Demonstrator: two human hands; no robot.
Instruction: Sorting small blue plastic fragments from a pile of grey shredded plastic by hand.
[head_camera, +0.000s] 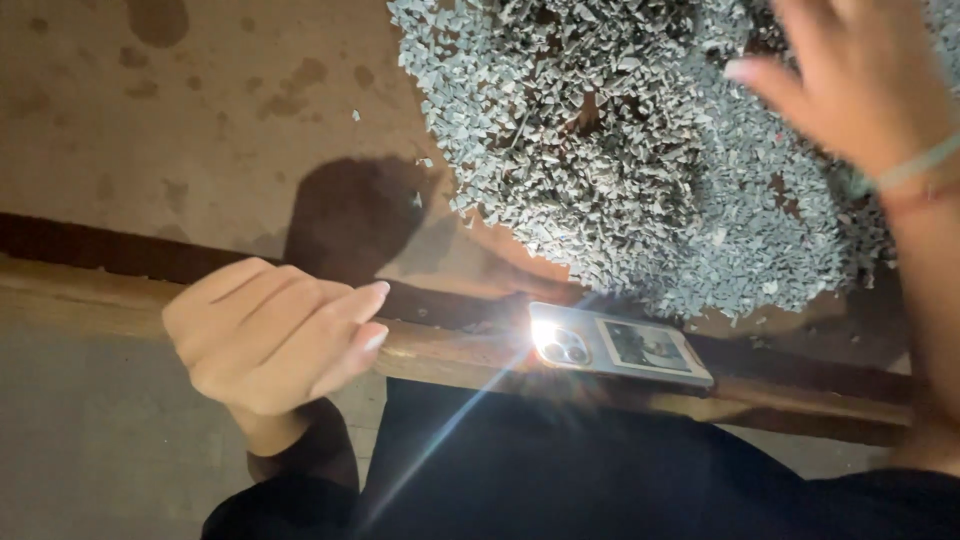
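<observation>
- Grey-green heap of small plastic chips (640, 150), spread wide over the stained tan floor (150, 130), lies just beyond the long wooden rail (110, 290) that crosses the head view.
- Right hand (860, 90) hangs over the heap's far right part, on the far side of the rail, fingers spread and flat, gripping nothing; a pale band circles its wrist.
- Left hand (275, 340) sits at the rail's near edge, well left of the heap, fingers curled loosely inward; it looks empty, though its palm is hidden.
- Slim phone with a photo card on its back (620, 345) lies on the rail, its long axis along the rail, its lamp glaring.
- Of the two, the right hand is nearer the chips, which lie directly beneath it.
</observation>
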